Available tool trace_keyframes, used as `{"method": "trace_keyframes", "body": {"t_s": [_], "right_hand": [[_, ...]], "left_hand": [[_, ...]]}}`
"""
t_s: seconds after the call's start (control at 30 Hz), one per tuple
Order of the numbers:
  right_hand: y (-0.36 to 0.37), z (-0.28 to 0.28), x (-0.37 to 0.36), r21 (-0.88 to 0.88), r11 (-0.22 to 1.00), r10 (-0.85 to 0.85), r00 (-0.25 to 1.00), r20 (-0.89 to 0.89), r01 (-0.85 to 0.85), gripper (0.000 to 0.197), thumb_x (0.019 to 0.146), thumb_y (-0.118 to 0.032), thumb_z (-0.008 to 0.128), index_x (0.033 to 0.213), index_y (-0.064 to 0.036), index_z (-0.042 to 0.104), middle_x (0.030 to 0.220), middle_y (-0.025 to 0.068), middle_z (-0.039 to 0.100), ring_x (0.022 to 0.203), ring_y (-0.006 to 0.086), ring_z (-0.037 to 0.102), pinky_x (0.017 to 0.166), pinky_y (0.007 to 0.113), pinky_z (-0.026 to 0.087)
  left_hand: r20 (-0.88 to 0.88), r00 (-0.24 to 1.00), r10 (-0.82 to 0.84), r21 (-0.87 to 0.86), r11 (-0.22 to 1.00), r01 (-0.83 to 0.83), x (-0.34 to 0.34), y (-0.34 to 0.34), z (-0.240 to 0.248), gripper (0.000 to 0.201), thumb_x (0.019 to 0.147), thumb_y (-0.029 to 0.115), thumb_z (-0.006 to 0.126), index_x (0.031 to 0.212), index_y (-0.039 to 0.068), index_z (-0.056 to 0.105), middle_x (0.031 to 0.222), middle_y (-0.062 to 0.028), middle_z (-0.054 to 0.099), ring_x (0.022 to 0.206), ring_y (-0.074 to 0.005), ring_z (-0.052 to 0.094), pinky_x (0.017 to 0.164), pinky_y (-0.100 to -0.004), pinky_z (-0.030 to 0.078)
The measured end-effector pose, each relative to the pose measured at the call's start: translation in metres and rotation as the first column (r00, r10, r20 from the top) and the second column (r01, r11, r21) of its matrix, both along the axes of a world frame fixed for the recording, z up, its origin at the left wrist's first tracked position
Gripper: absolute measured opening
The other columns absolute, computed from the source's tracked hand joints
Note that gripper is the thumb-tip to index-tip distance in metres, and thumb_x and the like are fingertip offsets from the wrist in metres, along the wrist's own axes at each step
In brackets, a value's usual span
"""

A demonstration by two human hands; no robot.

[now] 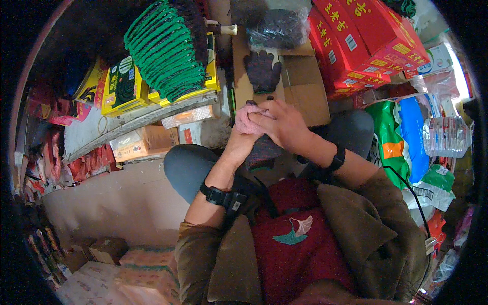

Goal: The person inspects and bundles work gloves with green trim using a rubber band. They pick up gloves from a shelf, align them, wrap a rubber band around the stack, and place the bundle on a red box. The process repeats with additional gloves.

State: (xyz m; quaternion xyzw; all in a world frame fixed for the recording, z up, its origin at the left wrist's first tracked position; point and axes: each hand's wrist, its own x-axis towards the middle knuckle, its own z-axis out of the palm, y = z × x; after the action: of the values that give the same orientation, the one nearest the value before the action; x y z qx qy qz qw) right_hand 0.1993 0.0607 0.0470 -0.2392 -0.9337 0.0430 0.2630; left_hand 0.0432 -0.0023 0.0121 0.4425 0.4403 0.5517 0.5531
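Observation:
In front of my lap, both hands meet around a crumpled pink cloth point(246, 121). My left hand point(243, 142) is closed at its lower side, mostly covered by the cloth. My right hand point(287, 124) presses its fingers onto the cloth from the right. A small dark tip shows at the top of the bundle; I cannot make out what it is. Just beyond, a dark knitted glove point(262, 70) lies flat on a cardboard box point(302, 76), fingers pointing away. Below my hands lies another dark knitted piece point(262, 152), partly hidden.
At the left, a tall stack of dark gloves with green cuffs point(162, 53) rests on yellow boxes point(122, 86) on a ledge point(137, 124). Red cartons point(356, 43) stand at far right. A plastic-wrapped dark bundle point(278, 28) sits at the back. Bottles point(447, 136) stand at right.

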Motion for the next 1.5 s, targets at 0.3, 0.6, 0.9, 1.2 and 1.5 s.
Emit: {"method": "trace_keyframes", "body": {"t_s": [0.3, 0.6, 0.9, 1.2, 1.5], "right_hand": [[0.044, -0.003, 0.017, -0.124, 0.963, -0.239, 0.971, 0.004, 0.238, 0.037, 0.077, -0.002, 0.066, 0.113, -0.0090, 0.070, 0.107, 0.0118, 0.062, 0.094, 0.0336, 0.061, 0.078, 0.041, 0.052], [0.038, 0.023, 0.042, -0.458, 0.872, -0.348, 0.878, -0.330, 0.173, 0.035, 0.082, -0.007, 0.069, 0.116, -0.0086, 0.068, 0.101, 0.0130, 0.065, 0.092, 0.0319, 0.064, 0.081, 0.040, 0.052], [-0.004, 0.023, 0.006, -0.095, 0.995, 0.047, 0.997, 0.065, -0.040, 0.039, 0.075, -0.002, 0.067, 0.112, -0.0144, 0.070, 0.114, 0.0110, 0.062, 0.102, 0.0322, 0.062, 0.087, 0.042, 0.052], [0.049, 0.009, 0.034, -0.425, 0.900, -0.230, 0.932, -0.281, 0.094, 0.051, 0.075, 0.001, 0.065, 0.126, -0.0063, 0.063, 0.115, 0.0157, 0.064, 0.103, 0.0354, 0.062, 0.090, 0.041, 0.051], [0.017, 0.029, 0.032, -0.428, 0.903, -0.177, 0.944, -0.280, 0.043, 0.052, 0.075, 0.000, 0.068, 0.126, -0.0069, 0.063, 0.116, 0.0144, 0.063, 0.111, 0.0334, 0.061, 0.093, 0.040, 0.051]], "left_hand": [[0.322, 0.947, -0.007, -0.320, 0.940, 0.115, -0.010, 0.000, 0.018, 0.036, 0.093, -0.001, 0.062, 0.129, 0.004, 0.060, 0.110, -0.0011, 0.066, 0.094, -0.0101, 0.064, 0.083, -0.0287, 0.055], [0.393, 0.919, 0.004, -0.258, 0.960, 0.107, -0.008, -0.001, 0.018, 0.046, 0.092, 0.000, 0.064, 0.137, 0.006, 0.054, 0.111, -0.0012, 0.066, 0.097, -0.0123, 0.064, 0.088, -0.0306, 0.054], [-0.294, 0.949, 0.110, 0.089, 0.992, -0.088, 0.000, 0.000, -0.001, 0.054, 0.085, -0.004, 0.065, 0.136, 0.004, 0.046, 0.120, -0.0036, 0.061, 0.108, -0.0156, 0.060, 0.095, -0.0281, 0.049], [0.451, 0.889, 0.074, -0.180, 0.984, 0.009, -0.013, -0.002, 0.022, 0.044, 0.088, -0.005, 0.062, 0.130, 0.004, 0.055, 0.110, -0.0043, 0.068, 0.096, -0.0155, 0.067, 0.087, -0.0339, 0.056], [0.553, 0.814, 0.178, -0.306, 0.952, -0.001, -0.012, 0.004, 0.013, 0.029, 0.084, 0.000, 0.065, 0.113, 0.002, 0.065, 0.106, -0.0083, 0.070, 0.090, -0.0216, 0.069, 0.086, -0.0383, 0.058]]}}
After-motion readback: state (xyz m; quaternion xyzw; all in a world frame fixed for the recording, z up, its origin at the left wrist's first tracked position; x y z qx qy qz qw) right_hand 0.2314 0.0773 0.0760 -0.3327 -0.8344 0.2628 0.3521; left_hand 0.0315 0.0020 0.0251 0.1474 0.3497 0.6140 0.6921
